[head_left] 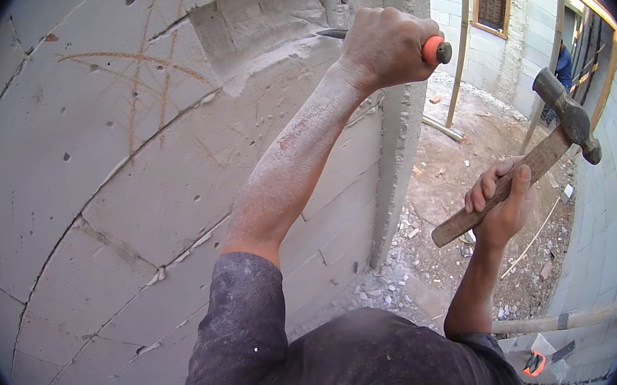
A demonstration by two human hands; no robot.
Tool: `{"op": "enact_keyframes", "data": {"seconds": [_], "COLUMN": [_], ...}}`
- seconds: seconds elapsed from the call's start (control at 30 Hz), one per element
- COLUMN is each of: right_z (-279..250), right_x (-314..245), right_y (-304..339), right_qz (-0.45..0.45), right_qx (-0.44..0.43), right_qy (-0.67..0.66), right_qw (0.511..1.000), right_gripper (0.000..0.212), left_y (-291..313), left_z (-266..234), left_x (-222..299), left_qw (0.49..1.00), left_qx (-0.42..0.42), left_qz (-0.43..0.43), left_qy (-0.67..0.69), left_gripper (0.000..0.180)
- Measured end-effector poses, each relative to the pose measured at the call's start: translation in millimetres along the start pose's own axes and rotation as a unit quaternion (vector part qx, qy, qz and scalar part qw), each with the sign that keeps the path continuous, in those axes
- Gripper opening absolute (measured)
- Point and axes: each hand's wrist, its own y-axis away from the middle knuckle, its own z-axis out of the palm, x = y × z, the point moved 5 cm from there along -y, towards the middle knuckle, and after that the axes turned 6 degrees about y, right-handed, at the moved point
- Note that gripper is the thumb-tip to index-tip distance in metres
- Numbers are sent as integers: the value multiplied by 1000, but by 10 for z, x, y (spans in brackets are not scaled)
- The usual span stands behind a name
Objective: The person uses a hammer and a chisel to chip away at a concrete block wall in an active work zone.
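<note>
I counted one hammer [540,155] and one chisel [433,50]. The left hand [387,49] had its fingers curled tightly around the chisel's orange handle, tip near the recess [261,28] in the block wall [137,203]; the right hand's [502,206] fingers wrapped the hammer's wooden handle, well apart. Past the wall's edge, rubble-strewn ground [436,186] opened out, two poles [459,41] interrupting it.

Chisel [432,49] gripped left; hammer [543,156] right

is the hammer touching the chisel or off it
Off it: a gap shows between the hammer in the right hand and the chisel's orange handle.
</note>
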Motion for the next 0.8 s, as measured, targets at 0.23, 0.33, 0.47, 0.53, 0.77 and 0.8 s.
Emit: {"op": "enact_keyframes", "data": {"seconds": [0.23,0.33,0.47,0.53,0.77,0.8], "right_z": [13,106,232,351,444,393], "right_x": [-12,-77,-348,-215,37,-118], "right_y": [47,74,83,16,65,126], "right_qz": [-6,-30,-223,-258,-77,-173], "right_qx": [-22,-31,-26,-27,-107,-55], "right_qy": [-10,-60,-150,-87,33,-44], "right_qw": [1000,997,963,962,991,982], "right_gripper": [39,40,45,43,36,36], "left_y": [58,32,-22,-25,153,86], "left_z": [98,-9,18,41,86,105], "left_x": [-29,-94,-56,-11,-113,-51], "left_qw": [999,997,998,998,999,999], "left_qx": [16,39,30,50,2,13], "left_qz": [-31,-65,-56,-25,-43,-28], "left_qy": [16,14,27,25,8,9], "left_gripper": [6,5,6,8,4,5]}}
